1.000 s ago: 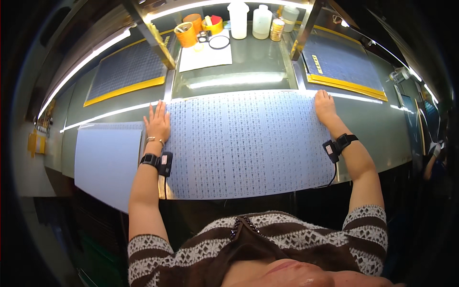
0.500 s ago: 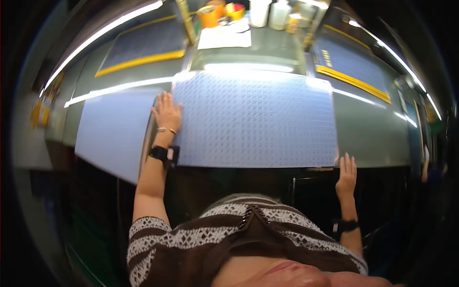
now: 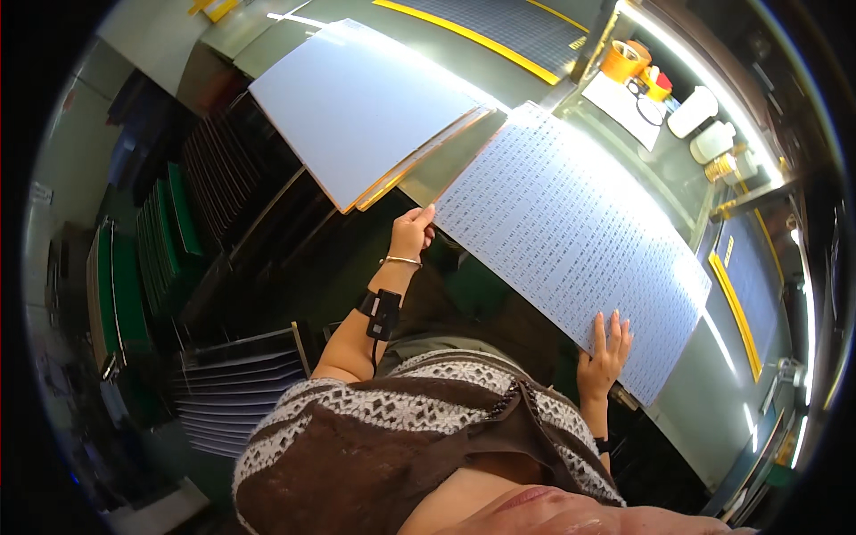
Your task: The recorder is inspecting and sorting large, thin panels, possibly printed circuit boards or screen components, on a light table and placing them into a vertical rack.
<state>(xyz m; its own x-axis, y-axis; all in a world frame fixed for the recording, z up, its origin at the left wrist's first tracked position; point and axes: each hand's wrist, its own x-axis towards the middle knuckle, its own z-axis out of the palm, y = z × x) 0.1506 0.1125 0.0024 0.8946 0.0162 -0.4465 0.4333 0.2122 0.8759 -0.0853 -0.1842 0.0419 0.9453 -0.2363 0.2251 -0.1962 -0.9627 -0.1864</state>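
A large pale blue-white sheet (image 3: pixel 571 232), covered in rows of small dark marks, lies on the green worktop and juts slightly over its near edge. At the sheet's near left corner, my left hand (image 3: pixel 415 234) pinches it between thumb and fingers. My right hand (image 3: pixel 608 361) rests near the sheet's near right end, fingers stretched out flat on top. To the left, beyond a strip of bare worktop, lies a stack of plain pale sheets (image 3: pixel 370 102) with orange-brown edges.
Dark mats with yellow edging (image 3: pixel 481 40) lie farther back. Orange tape rolls (image 3: pixel 621 61), a white sheet of paper (image 3: pixel 615 109) and white bottles (image 3: pixel 711 141) stand at the back right. Racks with green panels (image 3: pixel 169 218) and stacked pale sheets (image 3: pixel 236 392) stand at the left.
The view has turned left. My left hand has gone from the sheet's left side to its near left corner, now gripping it. My right hand has moved from beside the sheet onto it.
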